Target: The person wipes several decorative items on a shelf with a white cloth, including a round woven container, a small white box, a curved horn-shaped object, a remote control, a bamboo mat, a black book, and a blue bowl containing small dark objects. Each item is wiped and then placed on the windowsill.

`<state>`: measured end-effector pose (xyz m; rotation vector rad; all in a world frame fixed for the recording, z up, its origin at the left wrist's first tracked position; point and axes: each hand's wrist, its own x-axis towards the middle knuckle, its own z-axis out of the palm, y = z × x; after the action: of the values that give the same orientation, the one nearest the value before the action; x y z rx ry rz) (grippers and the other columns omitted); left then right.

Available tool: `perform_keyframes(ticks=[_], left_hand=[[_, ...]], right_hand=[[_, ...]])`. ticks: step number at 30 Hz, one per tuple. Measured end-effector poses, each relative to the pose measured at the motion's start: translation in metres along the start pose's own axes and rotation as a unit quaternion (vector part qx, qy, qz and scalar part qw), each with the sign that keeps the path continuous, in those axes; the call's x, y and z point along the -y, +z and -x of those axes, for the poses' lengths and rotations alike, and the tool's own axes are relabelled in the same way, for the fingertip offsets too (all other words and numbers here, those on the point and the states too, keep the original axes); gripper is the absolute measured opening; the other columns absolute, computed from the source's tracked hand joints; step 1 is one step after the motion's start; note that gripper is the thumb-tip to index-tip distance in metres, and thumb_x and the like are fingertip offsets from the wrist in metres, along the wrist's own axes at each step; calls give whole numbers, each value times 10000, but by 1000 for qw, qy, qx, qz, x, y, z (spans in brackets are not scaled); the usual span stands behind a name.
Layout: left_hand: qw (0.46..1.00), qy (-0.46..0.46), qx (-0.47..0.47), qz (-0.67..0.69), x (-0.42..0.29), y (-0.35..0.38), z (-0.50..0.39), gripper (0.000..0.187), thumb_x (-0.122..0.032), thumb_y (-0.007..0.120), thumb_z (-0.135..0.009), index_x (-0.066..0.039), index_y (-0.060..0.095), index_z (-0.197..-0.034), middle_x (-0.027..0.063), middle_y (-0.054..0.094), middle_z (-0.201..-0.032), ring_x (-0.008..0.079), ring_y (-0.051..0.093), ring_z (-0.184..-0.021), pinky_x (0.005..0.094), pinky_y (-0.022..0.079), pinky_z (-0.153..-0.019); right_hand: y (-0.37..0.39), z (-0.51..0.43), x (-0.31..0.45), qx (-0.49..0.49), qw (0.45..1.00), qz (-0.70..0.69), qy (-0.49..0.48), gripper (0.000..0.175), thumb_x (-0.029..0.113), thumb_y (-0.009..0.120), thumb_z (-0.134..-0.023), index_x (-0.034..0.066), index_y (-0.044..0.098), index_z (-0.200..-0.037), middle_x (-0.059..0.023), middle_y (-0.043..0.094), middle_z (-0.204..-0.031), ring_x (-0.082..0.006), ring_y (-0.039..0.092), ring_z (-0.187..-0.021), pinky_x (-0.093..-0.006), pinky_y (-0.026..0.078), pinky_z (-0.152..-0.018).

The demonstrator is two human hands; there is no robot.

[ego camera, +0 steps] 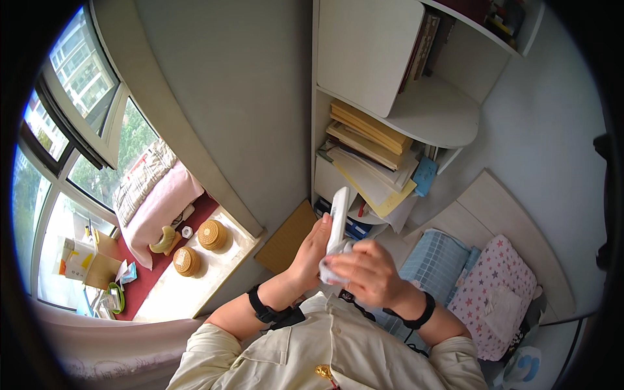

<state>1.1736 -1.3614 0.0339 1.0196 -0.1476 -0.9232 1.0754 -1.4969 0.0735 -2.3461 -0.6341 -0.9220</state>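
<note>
My left hand (pixel 308 253) grips a long, narrow white object (pixel 340 214) from its left side; its exact kind cannot be told. The object points up and away from me. My right hand (pixel 368 270) holds a crumpled light grey cloth (pixel 336 265) against its lower end, with the fingers slightly blurred. Part of the cloth and the object's near end are hidden behind the fingers. Both hands are close together in front of my chest, and a black band circles each wrist.
Ahead stands a white shelf unit (pixel 365 53) with stacked yellowish folders (pixel 370 129) and papers. A bed with a star-patterned pillow (pixel 497 292) lies at right. At left, a windowsill (pixel 165 297) bears two woven round containers (pixel 212 235) beside an open window. A brown board (pixel 287 237) leans near the wall.
</note>
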Motion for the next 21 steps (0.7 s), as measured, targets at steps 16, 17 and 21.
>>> perform_keyframes(ticks=[16, 17, 21], left_hand=[[997, -31, 51, 50, -16, 13, 20, 448, -567, 390, -1067, -151, 541, -1134, 14, 567, -825, 106, 546, -610, 285, 500, -471], [997, -60, 36, 43, -18, 12, 19, 452, -554, 387, -1074, -137, 546, -1144, 13, 576, -848, 105, 552, -632, 283, 506, -499], [997, -64, 36, -13, -22, 9, 21, 448, -474, 371, -1105, -73, 552, -1190, 6, 591, -917, 86, 570, -772, 258, 517, -653]], right_hand=[[-10, -20, 16, -11, 995, 30, -91, 244, 41, 716, -781, 64, 730, -1024, -15, 681, -1063, -252, 581, -907, -382, 509, -774], [-9, -20, 15, -22, 998, 53, -32, 249, 48, 720, -779, 65, 729, -1027, -19, 678, -1058, -252, 579, -906, -386, 509, -779], [-10, -9, 7, 1, 997, 59, 45, 300, 47, 738, -741, 76, 724, -1039, -33, 658, -1081, -251, 577, -906, -405, 510, -791]])
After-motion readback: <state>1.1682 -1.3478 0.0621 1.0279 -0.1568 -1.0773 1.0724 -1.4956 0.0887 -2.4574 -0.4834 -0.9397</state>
